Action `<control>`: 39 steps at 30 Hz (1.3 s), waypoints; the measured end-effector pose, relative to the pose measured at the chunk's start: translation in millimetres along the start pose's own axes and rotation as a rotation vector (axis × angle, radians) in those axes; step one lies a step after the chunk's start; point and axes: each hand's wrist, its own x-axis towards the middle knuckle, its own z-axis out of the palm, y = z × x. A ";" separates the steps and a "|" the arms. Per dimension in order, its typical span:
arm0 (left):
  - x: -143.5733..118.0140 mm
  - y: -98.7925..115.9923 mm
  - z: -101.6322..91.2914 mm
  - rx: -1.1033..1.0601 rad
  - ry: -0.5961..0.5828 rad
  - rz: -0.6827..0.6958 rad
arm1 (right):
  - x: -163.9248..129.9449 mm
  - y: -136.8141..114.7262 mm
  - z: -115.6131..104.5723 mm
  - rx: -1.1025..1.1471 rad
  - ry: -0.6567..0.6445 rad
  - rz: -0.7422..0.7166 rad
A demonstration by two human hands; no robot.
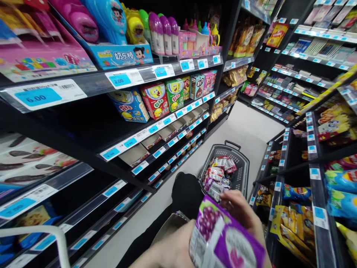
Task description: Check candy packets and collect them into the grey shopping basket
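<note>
2 hands of mine meet on 1 purple snack packet [227,242] at the bottom of the view. My right hand [242,214] has its fingers [229,199] curled over the packet's upper right edge, holding it. My left hand [170,249] lies against the packet's left side; its fingers are hidden behind the packet and cut off by the frame, so I cannot tell how they are set. The packet is tilted, with grapes printed near its top corner and a white panel lower down.

Just beyond the packet, a grey shopping basket [241,163] stands on the pale floor [245,126] of the aisle, its handle at the far end. Small wrapped snacks [219,175] lie heaped in its near half. A black shoe or knee [185,191] shows just left of the basket.

To my left, black shelves [92,126] carry blue price tags reading 6.00 and 2.00, with SpongeBob snack boxes [156,100] on the second tier and bright candy bottles [163,33] above. To my right, a lower shelf unit [312,167] holds yellow and blue bags. A white bar [52,234] crosses the lower left corner.
</note>
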 end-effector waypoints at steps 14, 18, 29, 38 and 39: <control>9.3 -18.7 13.4 -0.060 0.611 0.133 | -25.5 39.7 42.2 0.194 0.422 0.241; -2.1 -4.3 -5.7 -0.007 0.738 0.326 | -29.2 44.1 18.5 0.119 0.451 0.161; -14.5 -1.5 -32.2 0.428 0.638 0.112 | -34.5 37.6 -19.0 -0.566 0.059 -0.173; -3.7 -5.7 -23.6 0.625 0.820 0.324 | -22.5 34.9 -13.9 -0.469 0.142 -0.239; -2.8 -6.1 -21.2 0.650 0.837 0.320 | -22.9 35.4 -12.5 -0.476 0.161 -0.186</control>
